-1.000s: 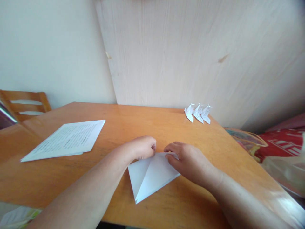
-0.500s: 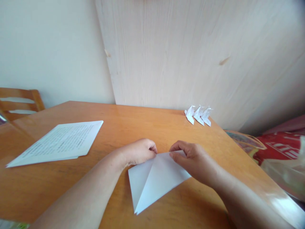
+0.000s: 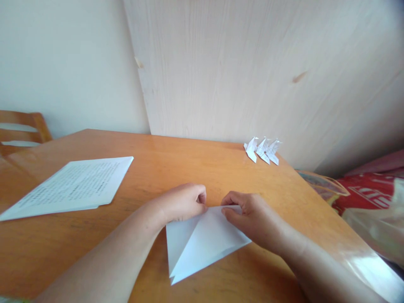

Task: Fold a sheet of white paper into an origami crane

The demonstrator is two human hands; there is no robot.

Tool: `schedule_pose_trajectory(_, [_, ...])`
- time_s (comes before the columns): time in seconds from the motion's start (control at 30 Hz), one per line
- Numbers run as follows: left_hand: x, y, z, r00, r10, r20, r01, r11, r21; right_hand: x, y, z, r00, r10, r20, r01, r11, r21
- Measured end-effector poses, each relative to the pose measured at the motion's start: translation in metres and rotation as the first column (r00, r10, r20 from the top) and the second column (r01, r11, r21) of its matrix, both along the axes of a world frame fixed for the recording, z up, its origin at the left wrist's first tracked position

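Near the front edge of the wooden table (image 3: 176, 162) I see a folded white paper (image 3: 211, 240), and the left hand (image 3: 187, 201) is curled almost closed, pinching its far edge, while the right hand (image 3: 254, 214) is bent around too, pinching the same edge with its thumb on top. Over on the table's left side lies a stack of printed paper (image 3: 83, 183), and at the table's far right corner sit three little folded paper shapes (image 3: 261, 150), with a pale board (image 3: 214, 71) behind the table's back edge.

Soft light brightens the scene, with white glare on the table (image 3: 368, 267) at near right. Edges look stretched and slightly blurred.
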State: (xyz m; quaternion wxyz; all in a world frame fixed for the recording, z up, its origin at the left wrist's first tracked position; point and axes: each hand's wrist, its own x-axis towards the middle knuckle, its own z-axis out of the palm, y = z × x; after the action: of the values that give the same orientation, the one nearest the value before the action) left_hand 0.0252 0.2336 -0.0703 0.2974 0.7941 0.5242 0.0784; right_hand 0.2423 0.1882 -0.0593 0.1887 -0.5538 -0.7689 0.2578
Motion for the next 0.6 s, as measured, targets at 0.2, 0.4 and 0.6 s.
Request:
schedule_pose_trajectory(0.2, [0.001, -0.009, 0.005, 0.995, -0.098, -0.021, 0.099, 0.993, 0.057, 0.0, 0.011, -0.009, 0.996, -0.086, 0.011, 0.086, 0.996, 0.021])
schedule_pose_trajectory(0.4, [0.003, -0.012, 0.006, 0.994, -0.093, -0.061, 0.096, 0.994, 0.043, 0.005, 0.01, -0.008, 1.0, -0.026, -0.012, 0.026, 1.0, 0.013])
schedule_pose_trajectory(0.6, [0.004, -0.007, -0.005, 0.998, -0.042, -0.046, 0.048, 0.991, 0.124, 0.002, -0.001, 0.0, 0.996, 0.056, 0.071, -0.064, 0.992, 0.112])
